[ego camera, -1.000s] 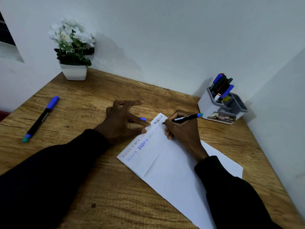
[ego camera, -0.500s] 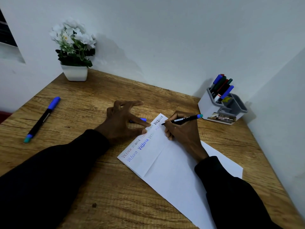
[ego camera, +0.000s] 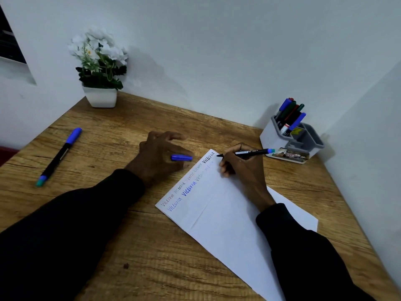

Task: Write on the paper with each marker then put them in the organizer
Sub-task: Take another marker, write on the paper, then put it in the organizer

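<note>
Pulled back toward the left of the frame since half a second ago: left hand [ego camera: 158, 157], a fingertip then on the edge of the paper [ego camera: 217, 213], now just clear of it and over the bare tabletop [ego camera: 130, 235]. Mostly hidden under a finger earlier and now showing along its whole length, the blue cap [ego camera: 181, 157], pinched at the front of that hand between thumb and a finger. Other fingers spread and somewhat blurred.

Nudged slightly up and right over the same interval: right hand [ego camera: 245, 170], curled round a black marker [ego camera: 252, 152] with a teal tail end, heel resting on the sheet. Nib right at the paper's far corner, near the centre of the frame; touching or hovering, impossible to tell.

Paper itself unmoved, lying slantwise from the centre to the lower right, creased, with rows of "Victoria" in red, blue and black along its upper-left edge.

Just beyond the right hand, at the right of the frame against the wall, the white and grey organizer [ego camera: 269, 139], already holding a bunch of markers [ego camera: 290, 115] upright in its taller compartment, lower grey trays beside it.

Far to the left, well apart from both hands, one more blue-capped marker [ego camera: 57, 157] lying on the tabletop. In the upper left, a white flower pot [ego camera: 100, 98] with white blossoms at the back corner. Dark sleeves across the lower frame.
</note>
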